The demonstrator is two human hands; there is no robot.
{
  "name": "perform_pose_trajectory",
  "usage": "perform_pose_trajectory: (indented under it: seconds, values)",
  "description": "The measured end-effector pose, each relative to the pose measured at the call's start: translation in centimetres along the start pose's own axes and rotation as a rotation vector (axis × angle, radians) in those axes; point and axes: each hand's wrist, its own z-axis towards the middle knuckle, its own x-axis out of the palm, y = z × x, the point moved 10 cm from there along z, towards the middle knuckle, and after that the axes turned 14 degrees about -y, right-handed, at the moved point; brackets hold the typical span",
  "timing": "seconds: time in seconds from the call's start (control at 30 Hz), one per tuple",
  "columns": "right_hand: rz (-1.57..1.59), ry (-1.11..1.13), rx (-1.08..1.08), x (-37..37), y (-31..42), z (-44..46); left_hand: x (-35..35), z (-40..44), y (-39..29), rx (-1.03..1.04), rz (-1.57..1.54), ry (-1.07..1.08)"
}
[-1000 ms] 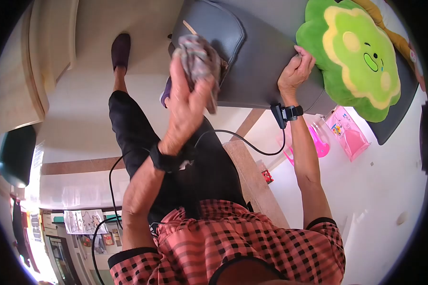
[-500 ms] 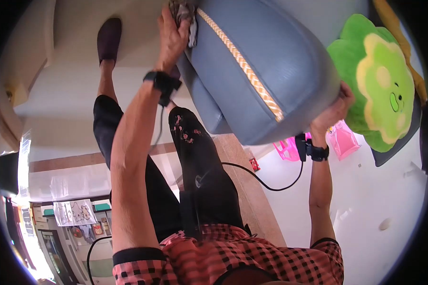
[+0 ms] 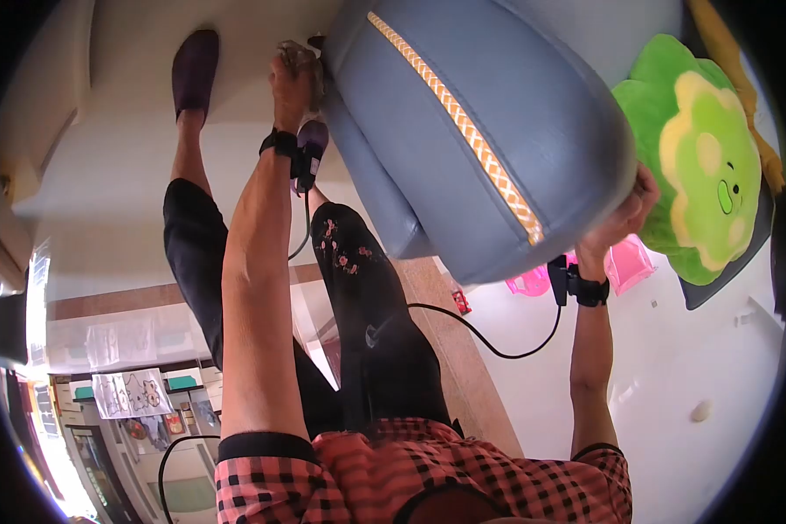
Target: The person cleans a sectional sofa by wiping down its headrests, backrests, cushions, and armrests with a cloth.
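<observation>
A blue-grey leather-like cushion [image 3: 498, 113] with a seam and an orange-and-white patterned strip [image 3: 463, 127] fills the upper middle. My left hand [image 3: 290, 94] is closed around a crumpled greyish cloth [image 3: 302, 59] beside the cushion's left edge. Whether the cloth touches that side I cannot tell. At the cushion's right end, my right hand [image 3: 622, 214] grips the rounded edge, its fingers curled and partly hidden behind it. Both wrists wear black bands with cabled devices.
A green smiling plush cushion [image 3: 712, 166] lies at the right. Pink plastic items [image 3: 627, 264] sit on the pale floor below. A small red packet [image 3: 461, 301] is near the brown floor strip [image 3: 445, 332]. My foot in a dark shoe [image 3: 195, 70] stands upper left.
My left hand with the cloth has moved left and slightly down, off the cushion's upper surface to beside its edge. The cushion and right hand have shifted slightly down in view.
</observation>
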Motion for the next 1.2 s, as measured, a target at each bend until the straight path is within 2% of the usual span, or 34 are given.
perform_pose_trajectory:
  seconds: [0.17,0.2,0.3,0.33,0.5,0.53,0.63,0.67,0.7,0.77,0.83,0.87,0.97,1.0,1.1,1.2]
  values:
    - [0.057,-0.052,0.221,-0.6,-1.0,0.7,-2.4,-4.4,-3.0,0.005,-0.121,0.161]
    - [0.087,-0.101,0.112,-1.0,0.1,1.1,-3.1,-5.7,-4.1,0.000,-0.164,0.203]
    - [0.141,-0.140,0.068,-1.4,0.7,1.5,-7.5,-10.4,-11.0,0.173,-0.199,0.142]
    - [0.190,-0.162,0.123,-0.8,0.2,1.5,-7.9,-11.2,-11.3,0.156,-0.163,0.185]
    - [0.088,-0.166,0.117,-2.0,0.1,1.7,-14.3,-20.6,-19.9,0.112,-0.207,0.309]
    - [0.090,-0.166,0.129,-1.9,0.1,1.8,-15.2,-21.8,-21.5,0.024,-0.187,0.393]
    - [0.100,-0.172,0.141,-1.7,0.3,1.6,-16.9,-21.6,-24.3,-0.118,-0.246,0.519]
    - [0.102,-0.177,0.138,-1.8,0.3,1.7,-16.9,-19.7,-24.3,-0.144,-0.311,0.484]
    - [0.090,-0.179,0.126,-1.8,0.2,1.8,-16.4,-17.7,-25.0,-0.172,-0.539,0.365]
    - [0.069,-0.178,0.110,-1.8,0.3,1.7,-13.8,-13.2,-22.7,-0.140,-0.468,0.272]
    - [0.071,-0.190,0.126,-1.6,0.5,1.8,-9.9,-12.3,-22.6,0.013,-0.404,0.331]
    - [0.067,-0.194,0.134,-1.9,0.3,1.8,-9.1,-11.9,-22.0,-0.053,-0.369,0.265]
    - [0.047,-0.212,0.109,-2.0,0.4,1.7,-10.2,-13.4,-23.0,-0.028,-0.390,0.264]
    - [0.048,-0.216,0.117,-1.7,0.5,1.8,-10.4,-14.4,-23.0,-0.102,-0.543,0.311]
    - [0.029,-0.217,0.136,-2.3,0.1,1.8,-12.9,-18.1,-28.3,-0.031,-0.395,0.371]
    - [0.020,-0.234,0.146,-2.4,0.2,1.9,-13.8,-20.3,-29.9,-0.029,-0.434,0.387]
